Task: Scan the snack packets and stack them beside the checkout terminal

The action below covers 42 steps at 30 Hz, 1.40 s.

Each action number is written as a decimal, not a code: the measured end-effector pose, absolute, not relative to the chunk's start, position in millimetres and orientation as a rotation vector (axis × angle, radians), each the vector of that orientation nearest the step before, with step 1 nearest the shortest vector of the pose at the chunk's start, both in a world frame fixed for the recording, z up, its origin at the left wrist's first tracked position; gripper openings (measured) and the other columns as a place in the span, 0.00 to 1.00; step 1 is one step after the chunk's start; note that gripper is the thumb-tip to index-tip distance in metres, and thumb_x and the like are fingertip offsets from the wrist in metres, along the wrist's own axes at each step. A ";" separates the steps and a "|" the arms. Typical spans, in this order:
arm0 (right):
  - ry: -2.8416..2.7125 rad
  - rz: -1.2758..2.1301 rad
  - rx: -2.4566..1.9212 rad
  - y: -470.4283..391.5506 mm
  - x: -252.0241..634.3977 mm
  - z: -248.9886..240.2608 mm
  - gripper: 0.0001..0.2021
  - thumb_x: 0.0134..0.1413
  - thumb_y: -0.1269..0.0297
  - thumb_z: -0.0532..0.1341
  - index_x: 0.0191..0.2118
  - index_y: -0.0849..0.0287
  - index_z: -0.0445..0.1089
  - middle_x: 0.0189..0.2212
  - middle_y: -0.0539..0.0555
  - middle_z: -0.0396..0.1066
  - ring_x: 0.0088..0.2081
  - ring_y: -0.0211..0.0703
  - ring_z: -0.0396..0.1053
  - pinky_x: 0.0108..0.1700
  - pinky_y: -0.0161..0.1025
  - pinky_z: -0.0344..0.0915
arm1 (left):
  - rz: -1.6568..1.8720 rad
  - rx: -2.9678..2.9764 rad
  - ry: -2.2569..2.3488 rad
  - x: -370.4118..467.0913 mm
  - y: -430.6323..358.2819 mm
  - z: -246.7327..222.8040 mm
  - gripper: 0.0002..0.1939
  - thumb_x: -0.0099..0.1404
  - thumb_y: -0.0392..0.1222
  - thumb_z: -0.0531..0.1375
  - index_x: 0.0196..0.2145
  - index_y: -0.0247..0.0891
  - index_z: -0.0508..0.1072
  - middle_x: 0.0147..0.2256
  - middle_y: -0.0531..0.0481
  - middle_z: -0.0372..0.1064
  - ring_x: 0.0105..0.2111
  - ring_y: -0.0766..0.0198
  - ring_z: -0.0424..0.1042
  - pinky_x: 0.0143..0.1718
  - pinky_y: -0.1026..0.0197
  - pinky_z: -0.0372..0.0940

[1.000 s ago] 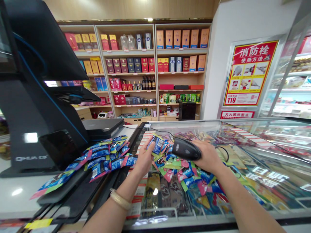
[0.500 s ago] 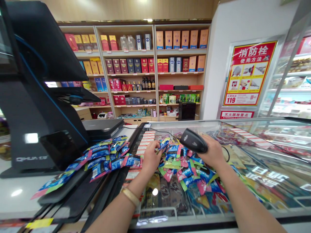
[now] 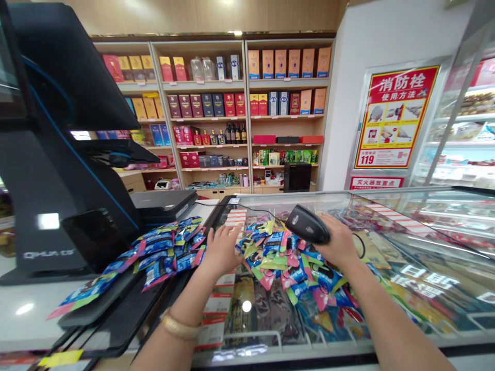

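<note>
My right hand (image 3: pixel 335 241) is wrapped round a black handheld barcode scanner (image 3: pixel 307 224), held over the right part of a heap of snack packets (image 3: pixel 288 257). These small blue, pink and green packets lie on the glass top of a display freezer. My left hand (image 3: pixel 223 251) has its fingers spread at the left edge of the heap, and I see nothing in its grasp. To its left, a strip of similar blue packets (image 3: pixel 162 252) drapes over a dark device on the counter, partly hidden behind my left hand.
A large black checkout terminal (image 3: pixel 58 180) stands at the left on the white counter (image 3: pixel 23 304). The glass-topped freezer (image 3: pixel 263 335) stretches to the right. The scanner's cable crosses the glass. Shelves of boxed goods (image 3: pixel 209 105) line the back wall.
My left hand has let go of a blue packet at the heap, opened its fingers and shifted left towards the strip. My right hand and the scanner have stayed in place.
</note>
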State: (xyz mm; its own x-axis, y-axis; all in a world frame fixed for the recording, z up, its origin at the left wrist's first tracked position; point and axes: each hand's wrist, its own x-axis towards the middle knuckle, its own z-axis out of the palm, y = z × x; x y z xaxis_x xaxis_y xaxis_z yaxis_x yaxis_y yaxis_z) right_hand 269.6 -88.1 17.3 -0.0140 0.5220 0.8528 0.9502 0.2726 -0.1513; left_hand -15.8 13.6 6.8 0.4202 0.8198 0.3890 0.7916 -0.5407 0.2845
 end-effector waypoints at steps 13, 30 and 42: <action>-1.689 -0.618 -1.378 -86.0 270.8 13.7 0.09 0.44 0.64 0.59 0.34 0.58 0.71 0.31 0.56 0.73 0.34 0.48 0.71 0.36 0.41 0.66 | 0.312 2.605 1.930 -50.6 24.1 9.6 0.12 0.43 0.31 0.62 0.29 0.39 0.73 0.42 0.35 0.73 0.52 0.37 0.65 0.58 0.31 0.41; -1.767 -0.619 -1.313 -92.8 258.7 19.3 0.11 0.43 0.65 0.58 0.36 0.57 0.71 0.29 0.55 0.72 0.33 0.48 0.70 0.37 0.40 0.65 | 1.391 1.587 1.054 -9.7 23.5 9.8 0.21 0.54 0.61 0.60 0.32 0.39 0.68 0.21 0.56 0.63 0.20 0.66 0.62 0.23 0.65 0.56; -1.988 -0.403 -1.422 -100.9 245.5 28.5 0.07 0.43 0.67 0.59 0.33 0.56 0.70 0.28 0.52 0.72 0.33 0.44 0.70 0.35 0.36 0.60 | 1.501 2.049 1.079 -5.8 16.8 8.3 0.13 0.63 0.50 0.54 0.41 0.40 0.67 0.23 0.56 0.63 0.23 0.65 0.63 0.28 0.65 0.58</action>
State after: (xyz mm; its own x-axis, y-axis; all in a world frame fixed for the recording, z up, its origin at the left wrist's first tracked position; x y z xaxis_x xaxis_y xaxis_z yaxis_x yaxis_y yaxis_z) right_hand 245.5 -100.9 28.5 -0.1987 0.7230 0.6616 0.9236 0.3639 -0.1202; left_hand -5.8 16.8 8.3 0.1348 0.7623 0.6330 0.3569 -0.6333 0.6867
